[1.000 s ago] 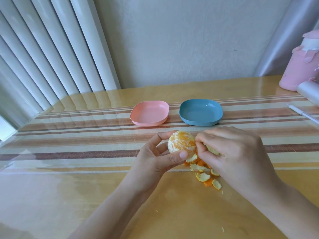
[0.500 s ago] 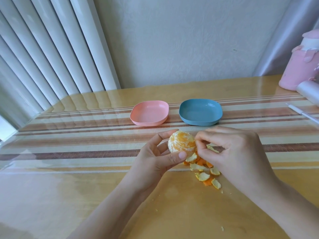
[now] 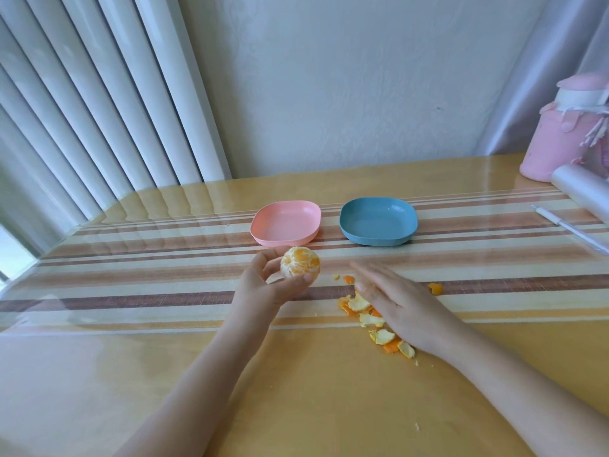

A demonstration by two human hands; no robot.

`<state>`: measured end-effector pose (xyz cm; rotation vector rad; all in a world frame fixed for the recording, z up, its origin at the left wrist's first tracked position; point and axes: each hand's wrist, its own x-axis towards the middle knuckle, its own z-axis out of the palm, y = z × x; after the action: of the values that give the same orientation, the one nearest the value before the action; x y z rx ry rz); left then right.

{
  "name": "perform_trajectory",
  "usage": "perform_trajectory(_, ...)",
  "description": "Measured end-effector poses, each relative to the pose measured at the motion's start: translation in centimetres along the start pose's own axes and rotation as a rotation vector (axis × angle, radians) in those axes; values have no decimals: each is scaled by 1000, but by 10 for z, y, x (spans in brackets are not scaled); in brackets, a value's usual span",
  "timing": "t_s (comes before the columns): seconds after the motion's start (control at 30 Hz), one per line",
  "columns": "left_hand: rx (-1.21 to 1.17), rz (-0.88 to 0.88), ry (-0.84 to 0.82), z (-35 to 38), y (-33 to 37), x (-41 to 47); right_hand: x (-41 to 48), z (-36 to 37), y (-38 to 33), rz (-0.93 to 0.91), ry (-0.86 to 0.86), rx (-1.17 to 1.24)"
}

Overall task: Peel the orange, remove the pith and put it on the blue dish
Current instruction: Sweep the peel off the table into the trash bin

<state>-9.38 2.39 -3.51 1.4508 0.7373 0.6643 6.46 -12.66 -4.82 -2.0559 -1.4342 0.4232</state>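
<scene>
Pale vertical blinds (image 3: pixel 82 110) and a cream wall back your glossy wooden worktop (image 3: pixel 164 374), which has a striped runner under a clear cover. Your left hand (image 3: pixel 263 288) holds the peeled round orange (image 3: pixel 300 267) just above the runner, its fingers (image 3: pixel 306 278) curled round the fruit with the thumb on the near side. Your right hand (image 3: pixel 402 301) lies flat and blurred at four o'clock of the orange. Its fingers are straight and apart, gripping nothing, over the pile of torn orange peel scraps (image 3: pixel 362 305).

The skin is off, and only thin white threads of pith show between the segments, so I judge the peeling done and the pith-picking near its end. Next comes the placing. The shallow blue square dish (image 3: pixel 379 219) sits empty at two o'clock of the fruit, well apart from it. A matching pink square dish (image 3: pixel 285 222) lies at twelve o'clock, much closer, so take care not to pick the wrong one. Check the hidden far side for pith first, then carry the orange across and set it down gently, as it could roll.
</scene>
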Motion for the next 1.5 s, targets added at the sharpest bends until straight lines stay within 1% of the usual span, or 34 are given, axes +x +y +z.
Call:
perform_trajectory(0.1,41,3,70,-5,1,3,1,9,-4,-69,-15,15)
perform_trajectory(0.2,27,-10,106,-13,2,7,-1,15,-8,-124,-63,70)
perform_trajectory(0.3,23,-5,123,-18,3,10,-3,14,-14,-115,-73,236)
perform_trajectory(0.37,37,2,125,-19,1,11,0,12,-18,-87,-14,321)
perform_trajectory(0.43,61,13,125,-18,-1,11,9,10,-17,-68,7,209)
perform_trajectory(0.5,99,28,137,-18,-3,12,16,11,-15,-45,-72,69)
perform_trajectory(0.57,134,32,146,-17,-4,12,18,12,-15,-33,-141,23)
perform_trajectory(0.7,172,12,146,-16,-2,11,9,18,-19,-131,-204,66)
perform_trajectory(0.77,189,17,134,-15,-1,10,3,20,-21,-189,-207,78)
perform_trajectory(0.87,211,32,96,-14,-1,8,-4,20,-27,-197,-204,171)
perform_trajectory(0.93,250,70,69,-13,-2,7,-8,15,-34,-190,-226,189)
perform_trajectory(0.97,286,97,57,-12,-4,7,-8,12,-34,-180,-217,192)
perform_trajectory(1.0,331,125,43,-10,-5,7,-7,8,-33,-157,-174,204)
perform_trajectory(1.07,426,170,6,-7,-8,5,-5,-7,-18,-68,-2,198)
perform_trajectory(1.13,499,203,-28,-5,-9,2,-9,-27,4,49,141,90)
perform_trajectory(1.17,519,218,-37,-4,-10,1,-14,-34,17,111,164,11)
perform_trajectory(1.23,544,228,-52,-3,-9,0,-27,-37,35,207,128,-104)
perform_trajectory(1.27,560,225,-61,-3,-7,0,-32,-34,37,215,101,-138)
perform_trajectory(1.37,620,214,-79,-3,-3,2,-39,-15,31,179,55,-200)
perform_trajectory(1.5,681,159,-75,-4,3,3,-44,4,-2,88,37,-126)
